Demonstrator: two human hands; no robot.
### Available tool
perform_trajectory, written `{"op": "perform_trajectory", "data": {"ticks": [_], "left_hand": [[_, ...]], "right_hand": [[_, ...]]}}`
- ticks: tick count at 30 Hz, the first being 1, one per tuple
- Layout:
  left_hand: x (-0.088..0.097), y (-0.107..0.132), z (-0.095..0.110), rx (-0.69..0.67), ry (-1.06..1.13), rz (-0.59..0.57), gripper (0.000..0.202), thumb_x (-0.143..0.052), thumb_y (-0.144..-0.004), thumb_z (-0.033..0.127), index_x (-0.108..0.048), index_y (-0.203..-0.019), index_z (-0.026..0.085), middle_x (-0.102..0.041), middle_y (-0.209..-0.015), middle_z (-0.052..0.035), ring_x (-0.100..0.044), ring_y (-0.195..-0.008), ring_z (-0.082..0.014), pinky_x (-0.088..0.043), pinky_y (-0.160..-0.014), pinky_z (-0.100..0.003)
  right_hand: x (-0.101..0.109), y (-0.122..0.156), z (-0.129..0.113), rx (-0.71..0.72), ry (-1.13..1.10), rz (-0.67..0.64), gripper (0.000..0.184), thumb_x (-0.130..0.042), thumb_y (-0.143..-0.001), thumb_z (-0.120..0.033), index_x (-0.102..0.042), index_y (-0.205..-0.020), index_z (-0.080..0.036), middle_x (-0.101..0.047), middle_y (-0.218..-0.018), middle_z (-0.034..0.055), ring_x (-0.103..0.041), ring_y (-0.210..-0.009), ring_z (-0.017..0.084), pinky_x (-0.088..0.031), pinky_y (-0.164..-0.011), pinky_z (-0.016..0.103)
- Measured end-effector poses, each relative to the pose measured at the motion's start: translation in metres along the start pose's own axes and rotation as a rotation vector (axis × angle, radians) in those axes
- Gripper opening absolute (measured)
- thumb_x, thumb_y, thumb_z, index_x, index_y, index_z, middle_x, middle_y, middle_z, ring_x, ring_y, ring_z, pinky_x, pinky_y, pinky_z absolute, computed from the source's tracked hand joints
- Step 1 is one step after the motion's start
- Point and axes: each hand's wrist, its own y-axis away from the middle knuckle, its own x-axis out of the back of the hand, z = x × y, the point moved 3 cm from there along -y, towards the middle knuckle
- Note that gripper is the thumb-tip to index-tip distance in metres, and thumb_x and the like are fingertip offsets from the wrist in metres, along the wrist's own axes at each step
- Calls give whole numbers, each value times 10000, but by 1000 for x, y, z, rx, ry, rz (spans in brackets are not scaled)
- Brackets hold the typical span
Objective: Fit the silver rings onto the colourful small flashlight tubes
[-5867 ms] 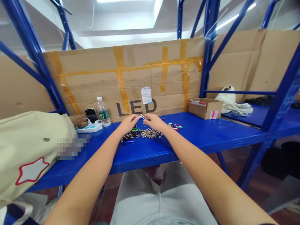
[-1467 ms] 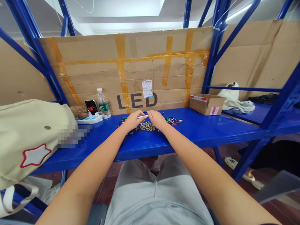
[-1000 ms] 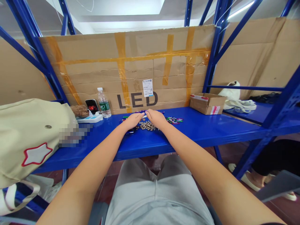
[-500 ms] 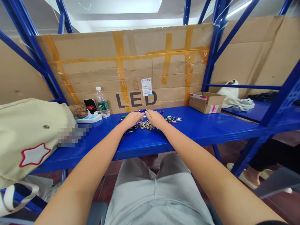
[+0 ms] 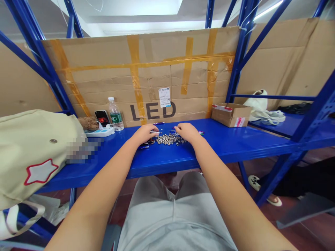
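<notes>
My left hand [image 5: 144,134] rests at the left end of a pile of small silver metal parts [image 5: 167,139] on a blue steel shelf [image 5: 222,146]. A thin silver tube [image 5: 154,132] sticks out from under its fingertips and appears held there. My right hand [image 5: 187,132] lies curled over the pile's right end, its fingers hiding whatever is beneath them. Dark slim tubes [image 5: 144,147] lie below my left hand. A blue tube [image 5: 158,123] lies behind the pile.
A water bottle [image 5: 115,116], a phone [image 5: 102,118] and a power strip [image 5: 101,131] stand at the shelf's left, beside a beige tote bag [image 5: 31,150]. A small cardboard box [image 5: 231,115] stands at the right. Taped cardboard [image 5: 153,111] forms the back. A nearby person's foot [image 5: 261,184] shows below right.
My hands were together over the pile and have parted. My right hand has moved right, onto the pile's right end, covering the coloured parts there. The silver tube stays at my left fingertips.
</notes>
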Motion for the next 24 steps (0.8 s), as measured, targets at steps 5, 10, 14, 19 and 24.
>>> {"op": "perform_trajectory", "data": {"ticks": [5,10,14,19,24], "left_hand": [[3,4,-12,62,-28,-26,234,-551,-838,291,-695,-990,187,-704,-1083,-82,-633,-1021,-233,-477,-912,-335],[0,7,-24,93,-48,-189,264,-530,-828,326,-697,-993,205,-706,-1106,-53,-633,-1016,-221,-468,-917,-317],[3,4,-28,92,-144,-282,284,-538,-811,358,-705,-1003,231,-708,-1126,-23,-630,-1033,-203,-453,-930,-276],[9,-30,-26,100,-270,-289,356,-497,-846,418,-720,-1022,203,-733,-1039,-63,-662,-926,-224,-486,-828,-284],[-20,-90,-33,182,-438,-308,305,-513,-833,271,-727,-1024,169,-720,-1083,-116,-650,-1015,-263,-474,-884,-317]], "right_hand": [[3,19,23,-60,35,-43,312,-431,-869,-310,-685,-739,-185,-719,-875,106,-620,-776,210,-362,-614,276],[5,35,27,-99,89,-91,304,-441,-852,-318,-713,-805,-191,-723,-928,106,-636,-821,221,-395,-651,276],[8,42,25,-107,146,-79,322,-443,-868,-340,-719,-869,-173,-720,-963,117,-645,-883,223,-420,-733,277],[17,48,30,-159,75,25,384,-390,-935,-410,-688,-907,-168,-713,-988,121,-645,-917,228,-423,-772,288],[20,54,32,-180,-12,126,368,-349,-967,-379,-657,-935,-179,-718,-960,104,-645,-874,209,-404,-736,277]]}}
